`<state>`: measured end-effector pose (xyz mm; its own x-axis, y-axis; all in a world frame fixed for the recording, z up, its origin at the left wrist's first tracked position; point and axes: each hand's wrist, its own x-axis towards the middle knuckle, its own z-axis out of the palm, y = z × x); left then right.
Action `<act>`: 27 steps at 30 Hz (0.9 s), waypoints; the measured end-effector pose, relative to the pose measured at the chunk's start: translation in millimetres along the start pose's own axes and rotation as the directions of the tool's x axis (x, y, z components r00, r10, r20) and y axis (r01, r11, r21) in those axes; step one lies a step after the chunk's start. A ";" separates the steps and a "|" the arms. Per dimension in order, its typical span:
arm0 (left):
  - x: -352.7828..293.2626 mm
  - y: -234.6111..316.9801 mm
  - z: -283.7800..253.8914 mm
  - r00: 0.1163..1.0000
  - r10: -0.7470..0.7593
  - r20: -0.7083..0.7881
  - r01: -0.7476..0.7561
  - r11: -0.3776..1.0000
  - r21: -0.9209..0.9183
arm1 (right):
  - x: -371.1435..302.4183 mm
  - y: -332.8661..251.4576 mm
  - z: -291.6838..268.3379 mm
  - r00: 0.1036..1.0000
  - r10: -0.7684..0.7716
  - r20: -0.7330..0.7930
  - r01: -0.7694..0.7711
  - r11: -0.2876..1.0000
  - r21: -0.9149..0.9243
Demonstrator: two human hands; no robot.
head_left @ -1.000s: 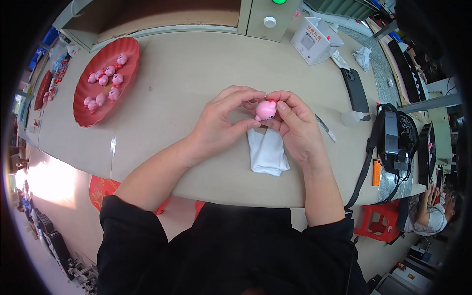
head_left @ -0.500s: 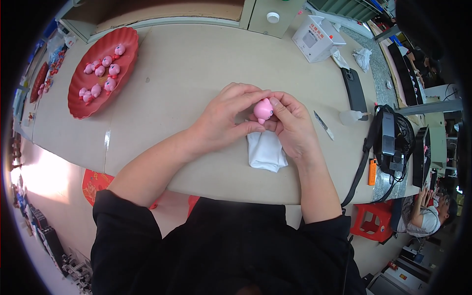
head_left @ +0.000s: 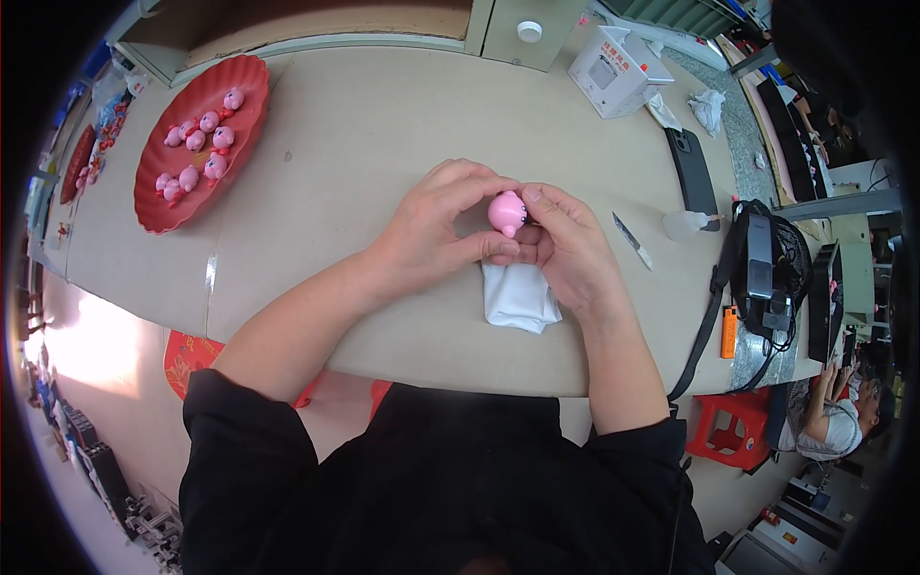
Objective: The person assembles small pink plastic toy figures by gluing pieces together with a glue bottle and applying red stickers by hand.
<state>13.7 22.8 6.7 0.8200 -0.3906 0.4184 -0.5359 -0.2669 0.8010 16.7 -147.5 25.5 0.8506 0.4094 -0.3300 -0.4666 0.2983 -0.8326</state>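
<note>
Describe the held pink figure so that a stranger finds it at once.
On the pale table, find the white cloth toward its near edge. Just beyond it, between the left hand and right hand, is a small round pink figure. Unlike its lookalikes in the red dish, this one is held.

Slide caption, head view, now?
Left hand and right hand around a small round pink figurine, a folded white cloth nearby on the beige table.

A small, glossy pink figure (head_left: 507,213), round-bodied with a stubby rounded nub pointing toward the near edge, is held above the counter (head_left: 355,144) in the right hand's (head_left: 573,240) grip, its dark face markings turned to the right and partly covered by fingers.
</note>
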 end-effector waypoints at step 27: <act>0.2 -1.8 1.0 0.930 -0.349 0.119 0.363 0.813 -0.456 | 1.2 1.0 5.0 0.972 0.211 -0.104 -0.206 0.977 0.055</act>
<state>14.6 22.4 4.9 0.9254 -0.3745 0.0588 -0.0461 0.0429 0.9980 16.0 -142.5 26.5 0.7536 0.3707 -0.5428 -0.6445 0.2548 -0.7209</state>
